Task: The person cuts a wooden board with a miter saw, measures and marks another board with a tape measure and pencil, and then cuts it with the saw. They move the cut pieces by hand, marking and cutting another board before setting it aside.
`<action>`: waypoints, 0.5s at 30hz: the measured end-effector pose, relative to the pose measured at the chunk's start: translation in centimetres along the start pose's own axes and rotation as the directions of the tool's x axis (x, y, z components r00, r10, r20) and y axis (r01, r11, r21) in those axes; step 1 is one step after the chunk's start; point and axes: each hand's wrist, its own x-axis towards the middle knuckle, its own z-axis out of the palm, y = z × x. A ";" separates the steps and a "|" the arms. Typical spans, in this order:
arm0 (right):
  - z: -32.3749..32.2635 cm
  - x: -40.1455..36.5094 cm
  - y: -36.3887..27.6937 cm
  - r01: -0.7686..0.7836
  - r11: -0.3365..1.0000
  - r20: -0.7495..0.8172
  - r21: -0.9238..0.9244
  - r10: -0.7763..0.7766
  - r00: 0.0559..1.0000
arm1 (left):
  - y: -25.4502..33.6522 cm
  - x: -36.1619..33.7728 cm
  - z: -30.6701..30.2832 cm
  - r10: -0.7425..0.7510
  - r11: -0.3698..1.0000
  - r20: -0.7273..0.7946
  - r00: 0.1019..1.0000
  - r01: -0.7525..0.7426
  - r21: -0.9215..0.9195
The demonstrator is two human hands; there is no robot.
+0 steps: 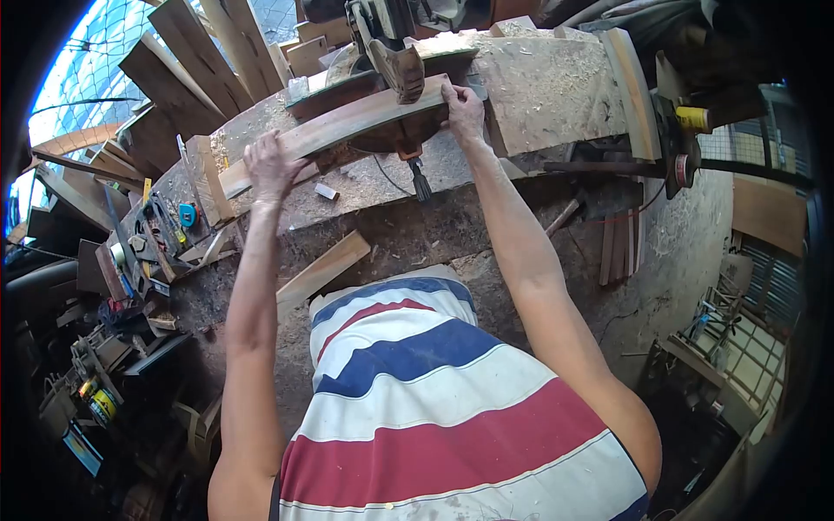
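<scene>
A long pale wooden board (356, 118) lies across the base of a miter saw (404, 74), under the saw's head. Near the board's left end, my left hand (272, 167) is closed on it, fingers over the far edge. At its right end my right hand (464, 111) grips the board with thumb and fingers. The saw's dark handle (420, 180) sticks out toward me below the board. A small light block (327, 191) rests on the bench just in front of the board.
Sawdust covers the workbench (547, 87). Upright planks (200, 61) lean at the back left. A blue tape measure (188, 214) and hand tools lie at the left. A loose offcut (323, 267) sits near my body. Another wooden piece (632, 95) stands at the right.
</scene>
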 end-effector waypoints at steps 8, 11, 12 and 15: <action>2.0 3.3 -0.2 -0.075 0.986 0.127 0.152 0.056 0.990 | -3.5 4.1 -0.7 -0.032 0.999 0.224 0.974 0.039 -0.030; -0.9 4.3 -3.4 -0.250 0.966 0.340 0.057 0.217 0.915 | -3.6 4.7 -0.2 0.066 0.997 0.159 0.985 -0.060 -0.040; -2.4 5.9 -3.9 -0.318 0.948 0.415 0.003 0.288 0.863 | -3.6 4.7 0.1 0.112 0.993 0.126 0.986 -0.107 -0.041; -7.4 4.2 -15.3 0.207 0.978 0.242 -0.037 -0.192 0.951 | -3.7 6.3 0.6 0.043 0.997 0.352 0.935 -0.019 -0.071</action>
